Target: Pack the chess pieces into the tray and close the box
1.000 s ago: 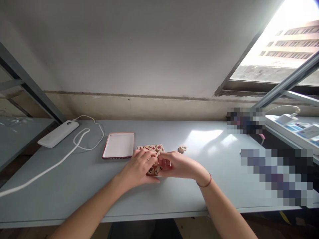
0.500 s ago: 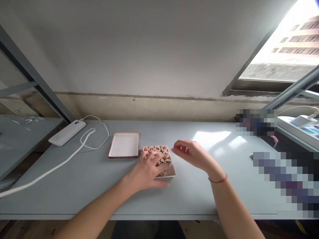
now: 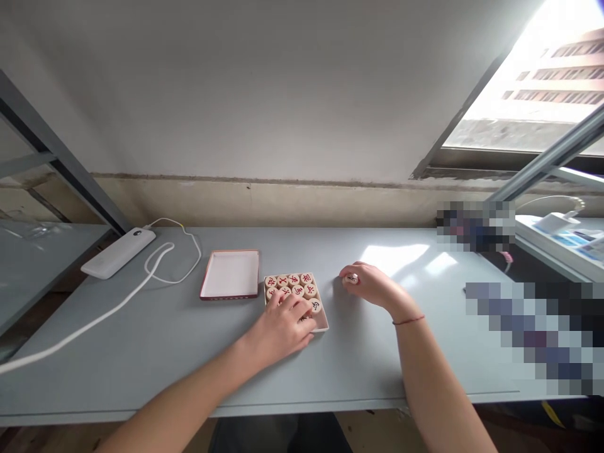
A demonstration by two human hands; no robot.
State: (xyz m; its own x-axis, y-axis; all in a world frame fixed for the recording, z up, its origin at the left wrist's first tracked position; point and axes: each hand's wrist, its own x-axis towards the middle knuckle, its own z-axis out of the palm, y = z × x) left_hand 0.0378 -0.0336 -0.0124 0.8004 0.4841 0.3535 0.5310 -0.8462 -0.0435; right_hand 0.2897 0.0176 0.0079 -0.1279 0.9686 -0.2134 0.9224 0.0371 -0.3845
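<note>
A: Largest first: what surface carries everything?

B: A grey table [image 3: 141, 352] set against a pale wall, with a window at upper right. On its far left lies a white power bank [image 3: 117, 252], and a white cable [image 3: 94, 318] runs from it in a loop and off toward the table's near left corner.

A: And nearer the middle?

B: A shallow red-edged lid [image 3: 229, 274], open side up, lies just left of a small box [image 3: 322, 325] packed with round wooden game pieces [image 3: 302, 285] marked in red and black. Lid and box sit close together but apart.

A: Where are the hands?

B: The left hand [image 3: 283, 324] rests palm down over the near part of the box, fingers spread loosely across the pieces, not closed round any of them. The right hand [image 3: 372, 288] is on the table to the right of the box, well clear of it, with a red string at the wrist.

A: Is the right hand holding anything?

B: Its fingertips are pinched on a single piece [image 3: 352, 277] at table level; whether the piece is lifted or touching the surface is hard to tell at this size.
</note>
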